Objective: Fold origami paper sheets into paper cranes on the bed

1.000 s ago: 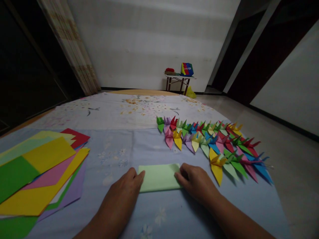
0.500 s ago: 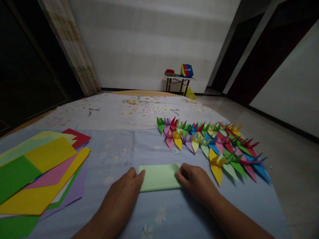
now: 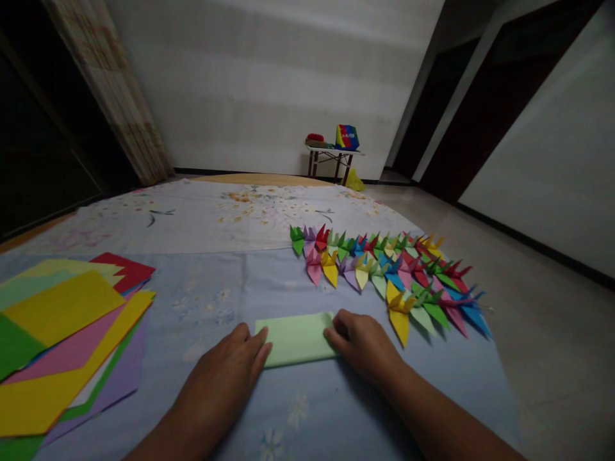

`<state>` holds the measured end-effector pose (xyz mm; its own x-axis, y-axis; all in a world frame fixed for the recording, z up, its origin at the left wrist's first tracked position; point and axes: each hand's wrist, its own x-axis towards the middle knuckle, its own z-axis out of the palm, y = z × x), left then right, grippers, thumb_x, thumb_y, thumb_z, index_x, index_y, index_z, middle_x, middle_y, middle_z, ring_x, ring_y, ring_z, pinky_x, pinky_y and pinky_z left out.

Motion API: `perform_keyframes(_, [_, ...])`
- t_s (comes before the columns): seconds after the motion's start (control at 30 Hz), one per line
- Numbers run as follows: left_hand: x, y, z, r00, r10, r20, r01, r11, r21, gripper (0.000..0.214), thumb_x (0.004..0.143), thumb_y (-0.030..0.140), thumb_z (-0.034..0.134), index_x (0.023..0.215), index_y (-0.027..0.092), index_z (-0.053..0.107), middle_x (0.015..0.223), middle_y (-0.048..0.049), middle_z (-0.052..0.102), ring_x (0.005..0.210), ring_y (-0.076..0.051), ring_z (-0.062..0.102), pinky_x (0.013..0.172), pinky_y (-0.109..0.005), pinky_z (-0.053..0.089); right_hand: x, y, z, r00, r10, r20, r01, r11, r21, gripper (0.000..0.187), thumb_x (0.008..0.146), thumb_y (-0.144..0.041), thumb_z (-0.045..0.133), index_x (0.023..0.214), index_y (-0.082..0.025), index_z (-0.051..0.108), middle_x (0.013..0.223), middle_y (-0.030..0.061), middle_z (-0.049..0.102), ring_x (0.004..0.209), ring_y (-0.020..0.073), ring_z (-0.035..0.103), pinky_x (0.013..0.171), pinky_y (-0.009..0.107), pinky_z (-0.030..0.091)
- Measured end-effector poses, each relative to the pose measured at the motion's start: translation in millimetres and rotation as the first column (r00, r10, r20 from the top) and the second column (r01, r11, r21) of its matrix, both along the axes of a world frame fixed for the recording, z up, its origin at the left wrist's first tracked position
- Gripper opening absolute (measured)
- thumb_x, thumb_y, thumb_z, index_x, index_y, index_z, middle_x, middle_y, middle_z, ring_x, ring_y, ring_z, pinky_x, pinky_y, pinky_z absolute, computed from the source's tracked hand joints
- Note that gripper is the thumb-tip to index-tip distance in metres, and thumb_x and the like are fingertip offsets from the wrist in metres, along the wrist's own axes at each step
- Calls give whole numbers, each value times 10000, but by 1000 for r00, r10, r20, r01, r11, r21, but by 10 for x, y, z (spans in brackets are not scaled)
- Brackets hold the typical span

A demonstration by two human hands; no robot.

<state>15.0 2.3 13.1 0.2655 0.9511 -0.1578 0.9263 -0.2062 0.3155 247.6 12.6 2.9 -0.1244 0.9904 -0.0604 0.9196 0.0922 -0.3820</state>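
A pale green sheet of paper [image 3: 298,340], folded into a rectangle, lies on the blue flowered cloth [image 3: 202,410] in front of me. My left hand [image 3: 235,365] rests at its left end, with thumb and forefinger on the paper and the other fingers curled under. At the opposite end, my right hand [image 3: 362,342] pinches the upper right part, its thumb on top and its fingers bent. Both hands keep the paper low against the table.
To the left lies a spread of coloured paper sheets [image 3: 67,304]. Rows of folded paper cranes [image 3: 355,269] stand on the right, near the table's edge. Further off, a small table [image 3: 335,152] by the wall bears a colourful box [image 3: 346,137].
The whole view has shifted, so everything appears slightly further left. My left thumb and forefinger reach a little further onto the paper; the right hand keeps its hold.
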Motion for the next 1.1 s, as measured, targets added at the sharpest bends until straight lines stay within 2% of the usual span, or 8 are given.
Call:
perform_keyframes(0.1, [20, -7, 36, 1000, -3, -24, 3, 1000, 9, 393, 878, 414, 323, 1085, 215, 590, 880, -56, 547, 815, -195, 568, 730, -288, 420, 1, 1, 6, 999, -27, -22, 27, 1000, -6, 201, 811, -376, 491, 849, -199, 579, 752, 39, 659, 675, 157, 587, 564, 222, 298])
perform_keyframes(0.23, [31, -12, 46, 998, -11, -54, 12, 1000, 14, 389, 858, 440, 369, 1092, 221, 589, 905, -62, 552, 839, -205, 566, 720, -286, 423, -1, 1, 6, 997, -59, -44, 58, 998, -24, 289, 807, -370, 514, 1045, -206, 530, 797, 50, 662, 696, 170, 599, 582, 223, 328])
perform_keyframes(0.37, [20, -10, 6, 997, -26, -68, 28, 999, 36, 384, 848, 454, 392, 1077, 220, 595, 907, -64, 555, 837, -207, 566, 708, -285, 423, -17, -12, 6, 996, -66, -51, 66, 998, -13, 338, 810, -340, 520, 1114, -197, 497, 809, 55, 663, 724, 178, 607, 616, 232, 347])
perform_keyframes(0.53, [18, -14, -31, 997, -41, -62, 46, 996, 70, 403, 857, 455, 385, 1104, 206, 585, 910, -70, 555, 833, -207, 572, 712, -290, 429, -36, -26, 4, 996, -76, -46, 76, 997, 1, 354, 819, -327, 512, 1144, -189, 490, 816, 55, 664, 743, 178, 611, 633, 236, 351])
perform_keyframes(0.8, [44, -34, 30, 994, -42, -98, 48, 997, 67, 403, 865, 426, 383, 1107, 176, 587, 922, -86, 561, 834, -211, 580, 722, -296, 437, -36, -24, -41, 993, -108, -50, 109, 994, 20, 380, 808, -354, 525, 1146, -182, 497, 824, 64, 664, 763, 186, 610, 645, 240, 355])
perform_keyframes(1.1, [49, -35, 7, 993, -43, -110, 53, 995, 90, 391, 865, 427, 379, 1087, 188, 594, 948, -88, 565, 862, -218, 574, 716, -299, 439, 45, 78, 65, 991, -65, -113, 60, 997, -47, 356, 758, -414, 580, 1054, -217, 574, 824, 45, 656, 744, 166, 598, 618, 221, 352])
